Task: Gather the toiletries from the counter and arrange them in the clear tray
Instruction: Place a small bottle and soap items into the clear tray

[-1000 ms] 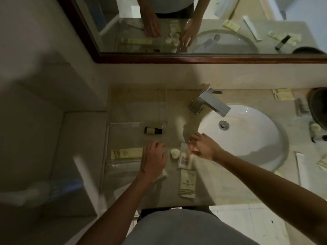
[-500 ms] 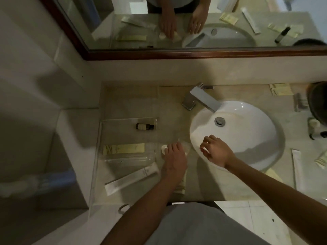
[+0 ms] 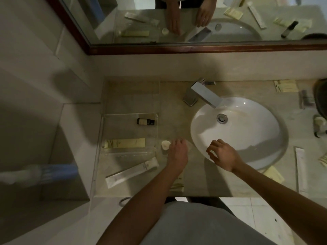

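Observation:
The clear tray (image 3: 99, 138) lies on the left of the counter. In it are a small dark bottle (image 3: 146, 121), a yellow packet (image 3: 124, 143), a clear tube (image 3: 127, 153) and a long white packet (image 3: 131, 171). My left hand (image 3: 177, 154) rests palm down just right of the tray, fingers flat on a clear wrapper (image 3: 190, 147). A small white round cap-like item (image 3: 165, 145) sits at its fingertips. A cream sachet (image 3: 177, 185) shows under my wrist. My right hand (image 3: 223, 155) hovers over the sink's near rim, fingers loosely curled and holding nothing.
The white sink (image 3: 247, 124) and chrome faucet (image 3: 203, 94) fill the middle. To the right lie a yellow packet (image 3: 285, 86), a long white packet (image 3: 300, 168), a yellow sachet (image 3: 273, 174), small bottles (image 3: 318, 124) and a dark bowl (image 3: 321, 98). The mirror (image 3: 194, 23) is behind.
My left hand left the tray and moved right onto the wrapper beside it. The long white packet now lies uncovered in the tray. My right hand drew back to the sink rim.

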The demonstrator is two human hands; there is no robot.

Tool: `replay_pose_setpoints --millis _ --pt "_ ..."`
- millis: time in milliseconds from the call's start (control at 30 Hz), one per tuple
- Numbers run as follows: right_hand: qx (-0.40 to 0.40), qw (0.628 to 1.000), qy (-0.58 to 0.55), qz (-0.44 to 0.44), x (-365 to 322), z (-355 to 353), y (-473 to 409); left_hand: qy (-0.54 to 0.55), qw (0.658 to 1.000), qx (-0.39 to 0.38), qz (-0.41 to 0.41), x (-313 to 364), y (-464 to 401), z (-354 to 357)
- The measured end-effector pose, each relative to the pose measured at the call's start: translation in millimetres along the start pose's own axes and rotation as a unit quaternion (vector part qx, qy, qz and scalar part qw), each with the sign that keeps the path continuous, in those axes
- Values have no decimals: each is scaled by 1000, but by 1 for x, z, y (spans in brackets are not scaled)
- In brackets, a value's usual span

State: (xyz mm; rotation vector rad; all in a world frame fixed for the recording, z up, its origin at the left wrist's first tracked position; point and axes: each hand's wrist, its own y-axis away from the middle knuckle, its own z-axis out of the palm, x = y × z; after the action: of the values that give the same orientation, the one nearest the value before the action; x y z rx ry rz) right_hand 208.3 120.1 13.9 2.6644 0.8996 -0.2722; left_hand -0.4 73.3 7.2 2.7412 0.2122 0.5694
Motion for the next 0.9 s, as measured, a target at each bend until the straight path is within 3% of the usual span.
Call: replay_pose_setpoints --millis 300,467,600,767,900 --pt "24 999 -2 30 -16 7 0 -60 998 27 -25 -29 29 11" --pt "80 993 -7 92 -38 -4 -23 -15 998 -28 54 -20 26 0" --pt "106 987 -45 110 -61 -21 -54 -39 995 57 70 -58 28 -39" --pt "-1 995 -90 45 -113 -14 -95 -101 985 136 -43 -159 -2 -101" --pt "-75 995 -58 7 -150 12 -113 -159 978 119 -60 -222 -30 -112"
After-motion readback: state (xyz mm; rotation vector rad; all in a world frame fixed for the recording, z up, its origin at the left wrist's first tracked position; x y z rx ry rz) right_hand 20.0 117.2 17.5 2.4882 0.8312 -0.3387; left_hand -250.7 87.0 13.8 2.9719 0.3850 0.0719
